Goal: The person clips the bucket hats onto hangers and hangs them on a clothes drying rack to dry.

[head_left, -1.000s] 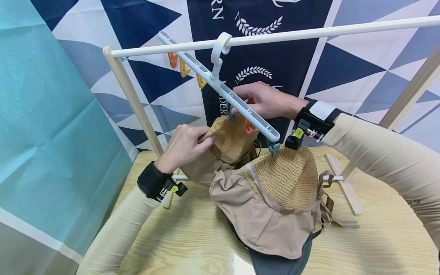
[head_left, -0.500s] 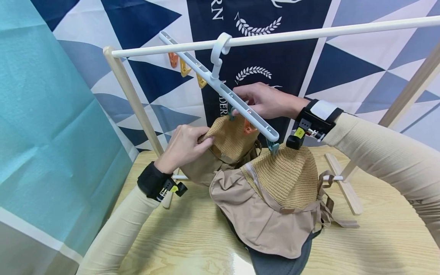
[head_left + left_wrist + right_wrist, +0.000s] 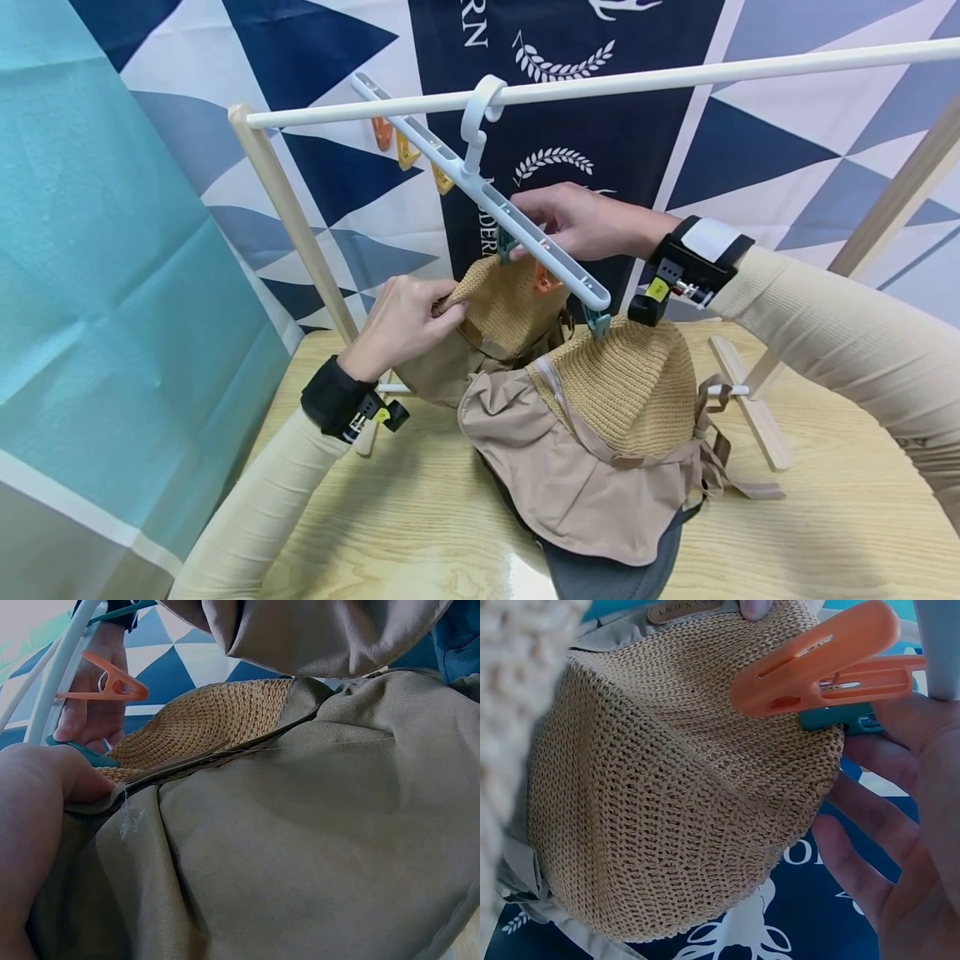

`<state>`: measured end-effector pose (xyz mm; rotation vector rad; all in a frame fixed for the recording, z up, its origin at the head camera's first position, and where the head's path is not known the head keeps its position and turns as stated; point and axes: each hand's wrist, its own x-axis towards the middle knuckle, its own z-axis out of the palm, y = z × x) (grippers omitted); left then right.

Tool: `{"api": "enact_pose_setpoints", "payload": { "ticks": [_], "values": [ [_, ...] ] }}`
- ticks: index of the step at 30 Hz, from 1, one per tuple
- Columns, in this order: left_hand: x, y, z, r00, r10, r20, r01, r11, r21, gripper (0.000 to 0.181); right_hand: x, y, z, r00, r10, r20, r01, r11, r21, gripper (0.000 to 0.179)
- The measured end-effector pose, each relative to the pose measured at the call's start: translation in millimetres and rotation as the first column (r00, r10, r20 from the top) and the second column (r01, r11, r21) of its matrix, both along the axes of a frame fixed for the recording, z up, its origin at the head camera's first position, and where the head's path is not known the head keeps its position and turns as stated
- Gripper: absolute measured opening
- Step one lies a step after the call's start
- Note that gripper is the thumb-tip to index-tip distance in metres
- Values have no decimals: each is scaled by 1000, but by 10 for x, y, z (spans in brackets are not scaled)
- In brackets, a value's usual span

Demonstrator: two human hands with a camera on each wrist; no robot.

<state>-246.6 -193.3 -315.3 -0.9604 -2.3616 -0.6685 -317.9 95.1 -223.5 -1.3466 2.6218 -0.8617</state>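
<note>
My left hand pinches the brim seam of the rear sun hat, between thumb and fingers. This hat has a tan woven crown and a taupe cloth brim. Behind the pale blue clip hanger, my right hand pinches a teal clip at the top of the woven crown. The hanger hides part of these fingers in the head view. An orange clip hangs beside the teal one. Nearer me, a second sun hat hangs by its crown from another teal clip at the hanger's near end.
The hanger hooks over a white rail on a wooden stand. Orange and yellow clips hang from its far half. A dark brim-shaped piece shows below the near hat, over the wooden table. Patterned cloth covers the back.
</note>
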Motion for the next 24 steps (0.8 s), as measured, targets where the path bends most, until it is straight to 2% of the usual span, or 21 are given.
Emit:
{"api": "enact_pose_setpoints", "payload": {
  "ticks": [15,24],
  "values": [
    [8,-6,-23,1000,21,18,-21,1000,-5,35,4,11,-26,999,25,-48,-26,1000,-17,15],
    [6,-5,-23,999,36,23,-35,999,-11,36,14,91,26,1000,3,-18,-4,1000,-16,32]
  ]
}}
